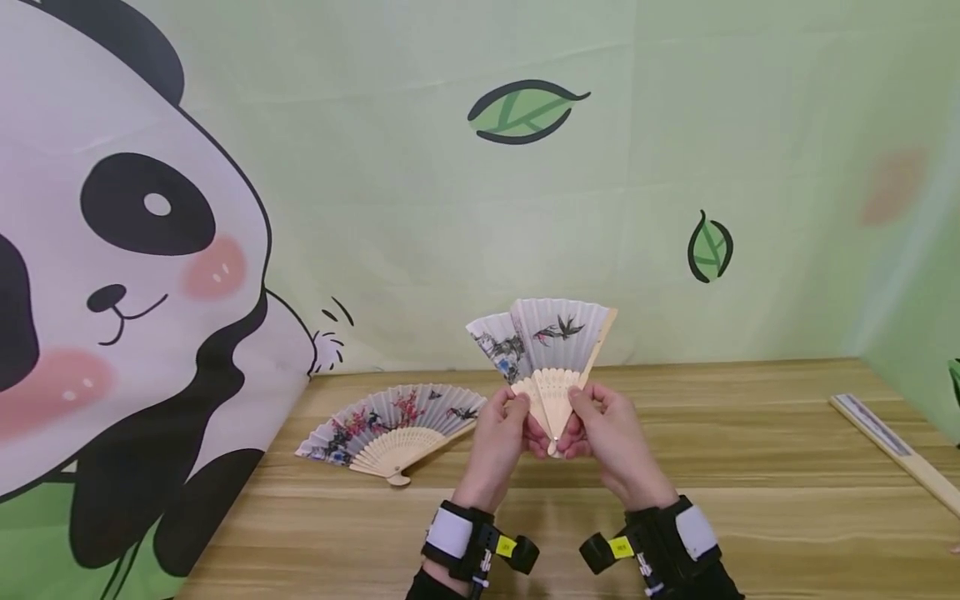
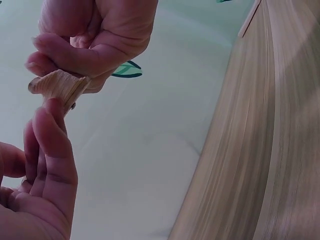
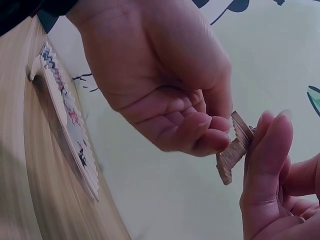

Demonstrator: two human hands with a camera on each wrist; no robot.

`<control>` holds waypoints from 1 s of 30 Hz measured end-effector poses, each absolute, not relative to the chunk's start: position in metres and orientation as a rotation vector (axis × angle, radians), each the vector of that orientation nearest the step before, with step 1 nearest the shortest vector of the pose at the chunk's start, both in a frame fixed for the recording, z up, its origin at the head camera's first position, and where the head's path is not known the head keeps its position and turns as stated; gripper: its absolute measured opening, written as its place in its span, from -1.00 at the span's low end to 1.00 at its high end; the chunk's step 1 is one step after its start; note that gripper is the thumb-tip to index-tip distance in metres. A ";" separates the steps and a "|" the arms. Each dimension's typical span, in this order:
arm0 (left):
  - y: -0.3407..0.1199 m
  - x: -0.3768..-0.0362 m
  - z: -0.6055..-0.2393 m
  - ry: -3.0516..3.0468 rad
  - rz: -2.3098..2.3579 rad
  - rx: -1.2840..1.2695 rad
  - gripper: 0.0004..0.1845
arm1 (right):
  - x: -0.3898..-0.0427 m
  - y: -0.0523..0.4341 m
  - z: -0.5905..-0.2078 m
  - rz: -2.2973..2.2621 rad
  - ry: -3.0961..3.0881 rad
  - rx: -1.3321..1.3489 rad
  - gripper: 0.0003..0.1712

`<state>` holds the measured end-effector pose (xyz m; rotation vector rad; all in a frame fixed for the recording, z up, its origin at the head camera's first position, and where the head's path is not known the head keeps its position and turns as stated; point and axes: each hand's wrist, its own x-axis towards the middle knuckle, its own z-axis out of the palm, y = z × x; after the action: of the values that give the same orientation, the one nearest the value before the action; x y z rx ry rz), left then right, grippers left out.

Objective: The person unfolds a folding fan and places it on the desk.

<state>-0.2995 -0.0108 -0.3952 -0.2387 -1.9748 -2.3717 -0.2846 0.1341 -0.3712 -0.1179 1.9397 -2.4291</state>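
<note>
A half-spread paper fan (image 1: 558,333) with bird and blossom paintings is held upright above the wooden table (image 1: 750,508). My left hand (image 1: 517,410) pinches its wooden ribs (image 3: 232,150) from the left, and my right hand (image 1: 581,410) pinches them from the right, just above the pivot. In the left wrist view the right hand (image 2: 90,45) grips the stacked ribs (image 2: 60,87), with a left finger (image 2: 50,125) touching them from below. From the right wrist, the left hand (image 3: 165,95) closes thumb and fingers on the rib stack.
A second fan (image 1: 390,421), fully spread with red blossoms, lies flat on the table to the left; it shows edge-on as fan (image 3: 70,130). A closed fan (image 1: 892,446) lies at the right edge. A panda-and-leaf backdrop (image 1: 150,250) stands behind the table.
</note>
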 end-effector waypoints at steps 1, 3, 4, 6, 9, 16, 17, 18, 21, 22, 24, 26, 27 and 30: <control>-0.011 -0.300 -0.395 -1.970 -2.371 -0.236 -0.83 | -0.285 0.134 -0.371 -2.434 1.933 -0.119 -0.71; -0.011 -0.299 -0.395 -1.961 -2.372 -0.231 -0.84 | -0.284 0.134 -0.372 -2.444 1.919 -0.113 -0.70; -0.010 -0.299 -0.395 -1.952 -2.374 -0.234 -0.84 | -0.284 0.134 -0.372 -2.452 1.910 -0.108 -0.71; -0.010 -0.299 -0.394 -1.941 -2.381 -0.238 -0.84 | -0.285 0.134 -0.371 -2.468 1.902 -0.093 -0.71; -0.010 -0.299 -0.394 -1.927 -2.392 -0.238 -0.84 | -0.285 0.133 -0.371 -2.488 1.894 -0.075 -0.72; -0.010 -0.297 -0.394 -1.905 -2.410 -0.207 -0.82 | -0.285 0.133 -0.371 -2.514 1.901 -0.041 -0.73; -0.011 -0.297 -0.394 -1.903 -2.410 -0.208 -0.82 | -0.285 0.132 -0.371 -2.516 1.905 -0.035 -0.73; -0.011 -0.297 -0.394 -1.900 -2.412 -0.210 -0.81 | -0.285 0.132 -0.371 -2.519 1.905 -0.031 -0.73; -0.011 -0.298 -0.394 -1.897 -2.410 -0.210 -0.83 | -0.284 0.133 -0.370 -2.514 1.917 -0.027 -0.73; -0.011 -0.298 -0.394 -1.896 -2.408 -0.212 -0.84 | -0.284 0.133 -0.370 -2.515 1.919 -0.029 -0.73; -0.010 -0.298 -0.393 -1.897 -2.401 -0.215 -0.85 | -0.284 0.133 -0.370 -2.523 1.918 -0.033 -0.73; -0.010 -0.298 -0.393 -1.895 -2.396 -0.211 -0.85 | -0.284 0.133 -0.370 -2.538 1.909 -0.033 -0.72; -0.010 -0.298 -0.392 -1.892 -2.396 -0.209 -0.84 | -0.284 0.133 -0.369 -2.548 1.903 -0.031 -0.73; -0.009 -0.297 -0.391 -1.873 -2.398 -0.197 -0.84 | -0.284 0.132 -0.369 -2.577 1.895 -0.017 -0.72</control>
<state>-0.2967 -0.0093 -0.3907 -0.1969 -1.8735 -2.3979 -0.2841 0.1325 -0.3686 -0.0169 1.8950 -2.5766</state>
